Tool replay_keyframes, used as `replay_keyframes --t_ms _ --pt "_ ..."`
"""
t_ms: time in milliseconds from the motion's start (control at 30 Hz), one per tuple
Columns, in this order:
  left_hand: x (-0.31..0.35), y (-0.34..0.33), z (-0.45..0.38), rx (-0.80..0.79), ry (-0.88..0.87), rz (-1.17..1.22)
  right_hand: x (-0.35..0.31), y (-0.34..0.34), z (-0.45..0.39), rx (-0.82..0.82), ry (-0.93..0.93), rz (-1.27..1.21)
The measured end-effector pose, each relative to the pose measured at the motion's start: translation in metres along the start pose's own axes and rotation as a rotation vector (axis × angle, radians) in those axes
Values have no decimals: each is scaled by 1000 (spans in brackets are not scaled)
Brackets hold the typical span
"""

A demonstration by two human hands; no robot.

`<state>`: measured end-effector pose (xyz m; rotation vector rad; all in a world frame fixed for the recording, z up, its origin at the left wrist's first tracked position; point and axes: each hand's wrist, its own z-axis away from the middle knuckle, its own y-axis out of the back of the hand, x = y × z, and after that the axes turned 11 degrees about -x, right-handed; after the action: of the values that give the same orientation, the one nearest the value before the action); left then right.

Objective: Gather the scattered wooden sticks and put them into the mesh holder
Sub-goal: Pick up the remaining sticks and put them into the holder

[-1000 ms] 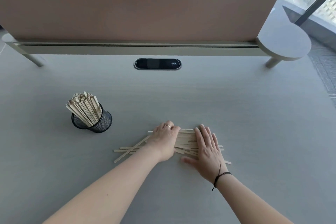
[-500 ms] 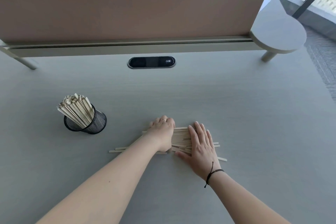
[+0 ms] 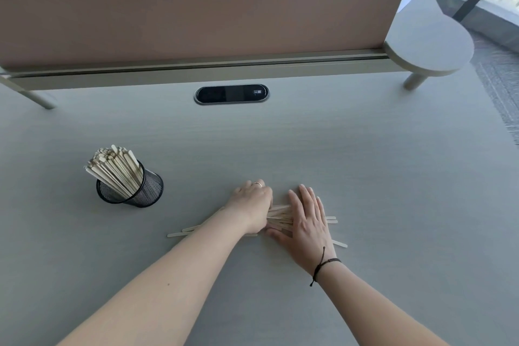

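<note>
A loose pile of wooden sticks (image 3: 278, 216) lies flat on the grey table (image 3: 365, 177), its ends poking out left and right from under both hands. My left hand (image 3: 251, 206) sits on the pile's left part, knuckles up, fingers curled down round the sticks. My right hand (image 3: 307, 220) lies flat on the right part with straight fingers pressing the sticks. The black mesh holder (image 3: 147, 191) stands to the left, apart from both hands, and holds several upright sticks (image 3: 115, 168) leaning left.
A brown divider panel (image 3: 196, 8) closes off the back of the table. A black oval socket module (image 3: 231, 94) is set into the tabletop in front of it. A round grey side shelf (image 3: 429, 48) stands back right; the table's edge runs down the right.
My two hands have drawn closer together and the sticks between them are bunched tighter, with fewer ends fanning out on the left.
</note>
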<state>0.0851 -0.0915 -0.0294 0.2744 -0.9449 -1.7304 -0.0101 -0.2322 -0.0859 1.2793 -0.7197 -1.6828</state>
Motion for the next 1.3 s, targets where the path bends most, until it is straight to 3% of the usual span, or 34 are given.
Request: replay_keyframes --t_ms 233,500,1067,1300 --pt "-3 2 1 0 -101 124 2 -2 0 21 23 -11" --pt "-20 -1 -2 -21 -103 335 3 -4 1 42 35 -35" --pt "-10 -1 -2 -31 -131 171 2 -8 -2 99 -3 -37" --pt "-17 1 -7 -31 -144 223 3 -8 -2 101 4 -55"
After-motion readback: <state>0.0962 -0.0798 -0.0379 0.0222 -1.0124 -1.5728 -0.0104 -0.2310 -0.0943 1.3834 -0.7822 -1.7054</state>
